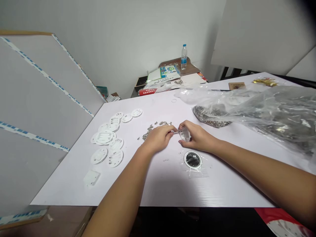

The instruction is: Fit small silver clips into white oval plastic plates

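Note:
My right hand [194,136] is closed round the edge of a white round plastic disc [184,134], which is tilted up off the table. My left hand [159,137] pinches a thin metal piece [175,132] whose tip reaches the disc's face; its exact kind is too small to make out. Beside and behind my left hand is a scattered pile of small metal parts [148,130]. Just in front of my right hand, a round black piece with a white rim [193,160] lies on a clear plastic bag [197,173].
Several white discs [100,156] and a white block [91,177] lie on the left of the white table [168,191]. Clear bags of metal parts [212,115] cover the right side. A grey panel [37,108] stands at left; a water bottle [184,57] stands behind.

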A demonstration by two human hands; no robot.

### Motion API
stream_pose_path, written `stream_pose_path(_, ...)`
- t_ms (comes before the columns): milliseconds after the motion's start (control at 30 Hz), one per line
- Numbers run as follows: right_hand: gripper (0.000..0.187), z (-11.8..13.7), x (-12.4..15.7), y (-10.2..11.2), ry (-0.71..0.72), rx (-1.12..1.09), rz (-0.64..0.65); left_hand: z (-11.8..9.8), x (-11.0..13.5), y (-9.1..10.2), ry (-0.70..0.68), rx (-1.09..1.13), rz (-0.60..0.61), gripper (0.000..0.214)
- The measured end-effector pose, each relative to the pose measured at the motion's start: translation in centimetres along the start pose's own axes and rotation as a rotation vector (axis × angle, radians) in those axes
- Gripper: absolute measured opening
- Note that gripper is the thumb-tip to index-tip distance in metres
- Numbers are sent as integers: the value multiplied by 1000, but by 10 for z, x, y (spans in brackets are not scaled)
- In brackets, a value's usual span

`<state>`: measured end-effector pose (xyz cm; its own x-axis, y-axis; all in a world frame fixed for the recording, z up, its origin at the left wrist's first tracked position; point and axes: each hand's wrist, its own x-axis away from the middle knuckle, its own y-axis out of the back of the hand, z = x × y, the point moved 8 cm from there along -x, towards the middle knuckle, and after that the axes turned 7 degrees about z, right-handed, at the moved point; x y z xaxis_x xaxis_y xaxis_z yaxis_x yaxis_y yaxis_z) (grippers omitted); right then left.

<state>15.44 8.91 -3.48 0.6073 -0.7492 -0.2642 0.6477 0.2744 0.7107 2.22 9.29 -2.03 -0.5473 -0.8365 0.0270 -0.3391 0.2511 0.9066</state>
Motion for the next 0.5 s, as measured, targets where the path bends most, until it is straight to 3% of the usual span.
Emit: stream_pose_path(500,37,0,-2,-4,-7,-12,16,-7,-3,-1,44,-174,-36,22)
